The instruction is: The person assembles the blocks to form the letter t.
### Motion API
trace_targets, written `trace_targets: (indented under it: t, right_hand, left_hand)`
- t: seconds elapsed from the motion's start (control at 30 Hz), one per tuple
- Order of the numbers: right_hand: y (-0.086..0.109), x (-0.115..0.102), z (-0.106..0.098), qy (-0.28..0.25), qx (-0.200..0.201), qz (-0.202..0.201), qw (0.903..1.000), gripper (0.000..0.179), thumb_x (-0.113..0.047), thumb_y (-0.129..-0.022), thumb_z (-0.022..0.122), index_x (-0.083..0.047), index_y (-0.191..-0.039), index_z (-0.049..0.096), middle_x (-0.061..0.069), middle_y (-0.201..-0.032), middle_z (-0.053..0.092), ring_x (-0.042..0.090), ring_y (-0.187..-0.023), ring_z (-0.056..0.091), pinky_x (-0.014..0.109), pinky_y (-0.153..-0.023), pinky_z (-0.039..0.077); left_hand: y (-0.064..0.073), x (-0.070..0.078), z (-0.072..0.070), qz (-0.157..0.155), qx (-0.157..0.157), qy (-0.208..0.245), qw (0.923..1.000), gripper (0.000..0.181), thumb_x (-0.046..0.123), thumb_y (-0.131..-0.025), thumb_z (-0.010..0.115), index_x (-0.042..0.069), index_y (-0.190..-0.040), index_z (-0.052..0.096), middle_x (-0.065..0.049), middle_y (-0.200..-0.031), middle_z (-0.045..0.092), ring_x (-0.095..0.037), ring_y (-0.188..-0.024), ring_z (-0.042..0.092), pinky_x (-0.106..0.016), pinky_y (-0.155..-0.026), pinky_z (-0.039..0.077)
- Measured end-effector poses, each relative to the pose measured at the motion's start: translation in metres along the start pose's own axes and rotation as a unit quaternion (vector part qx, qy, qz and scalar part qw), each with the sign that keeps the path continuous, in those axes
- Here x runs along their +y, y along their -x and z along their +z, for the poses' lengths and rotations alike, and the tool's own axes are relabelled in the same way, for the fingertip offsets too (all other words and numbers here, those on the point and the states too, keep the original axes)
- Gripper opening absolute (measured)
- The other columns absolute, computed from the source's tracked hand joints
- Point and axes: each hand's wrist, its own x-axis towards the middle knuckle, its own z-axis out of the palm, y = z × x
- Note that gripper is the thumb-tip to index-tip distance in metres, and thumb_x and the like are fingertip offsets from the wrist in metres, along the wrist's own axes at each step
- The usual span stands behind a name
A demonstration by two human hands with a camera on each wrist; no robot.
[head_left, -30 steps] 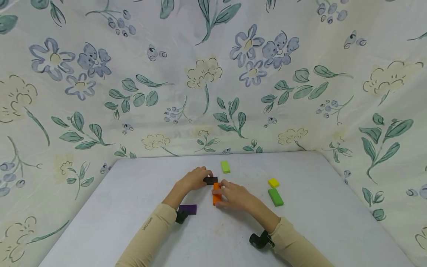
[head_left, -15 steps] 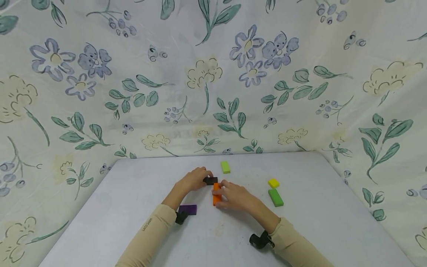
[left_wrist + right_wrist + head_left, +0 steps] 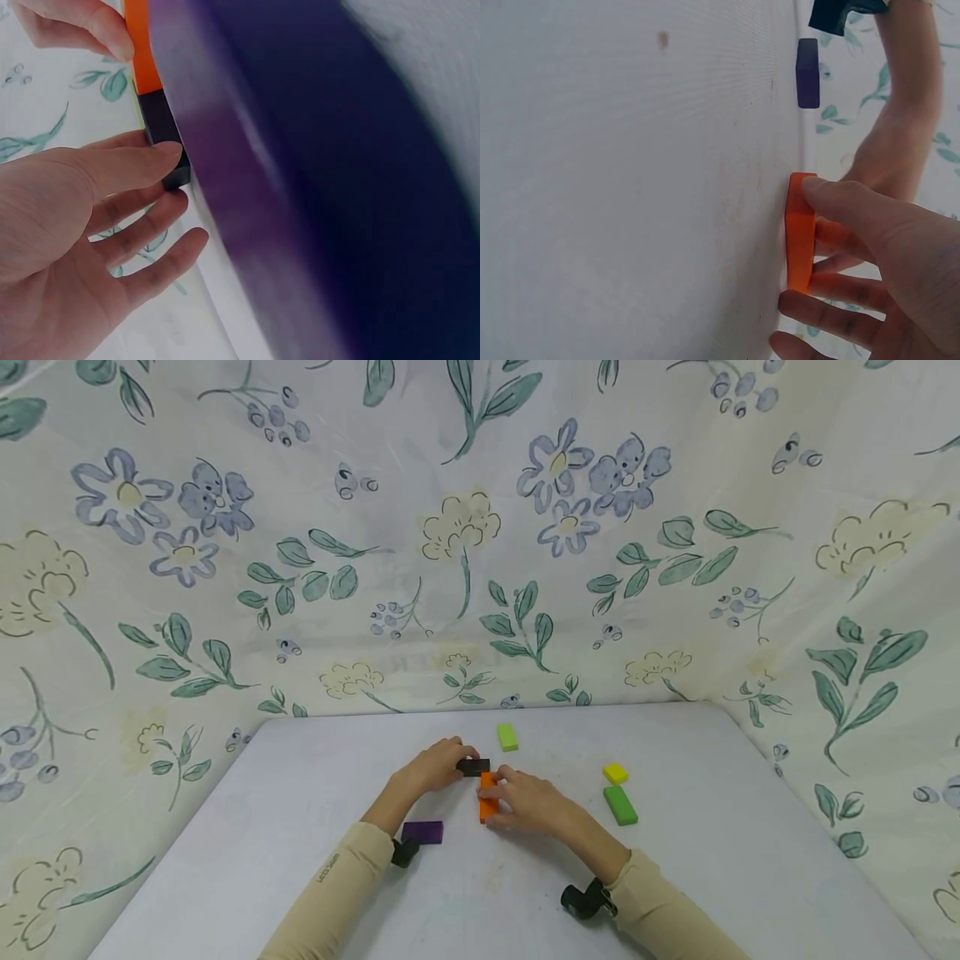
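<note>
Near the middle of the table, my left hand pinches a small black block between thumb and fingers. In the left wrist view the thumb lies on the face of the black block, and its other fingers are spread. My right hand grips an orange block between thumb and fingers. The orange block stands lengthwise toward me, its far end right at the black block. A purple block lies by the left wrist and looms large in the left wrist view.
A lime green block lies beyond the hands, toward the back of the white table. To the right are a yellow block and a green block. A floral cloth hangs behind the table.
</note>
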Motion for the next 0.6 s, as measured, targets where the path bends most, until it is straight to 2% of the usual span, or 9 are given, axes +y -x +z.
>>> trace_targets:
  t: [0.37, 0.6]
  right_hand:
    - [-0.0003, 0.0004, -0.0023, -0.002, 0.002, -0.002, 1.0, 0.048, -0.046, -0.088, 0.07, -0.032, -0.133, 0.062, 0.007, -0.133, 0.055, 0.019, -0.107, 0.059, 0.041, -0.085, 0.058]
    - [-0.001, 0.0005, -0.0011, 0.0, 0.0, -0.002, 1.0, 0.048, -0.047, -0.088, 0.069, -0.033, -0.133, 0.062, 0.006, -0.133, 0.055, 0.019, -0.106, 0.059, 0.041, -0.085, 0.058]
  left_hand:
    - [0.0014, -0.0027, -0.0005, 0.009, 0.002, 0.008, 0.9999, 0.036, 0.004, -0.091, 0.067, 0.013, -0.125, 0.067, -0.01, -0.111, 0.063, -0.023, -0.102, 0.056, -0.041, -0.102, 0.048]
    - [0.0061, -0.0064, 0.001, 0.034, 0.026, 0.0, 0.9991, 0.037, 0.012, -0.089, 0.072, 0.014, -0.126, 0.068, -0.01, -0.124, 0.062, -0.029, -0.115, 0.054, -0.046, -0.105, 0.046]
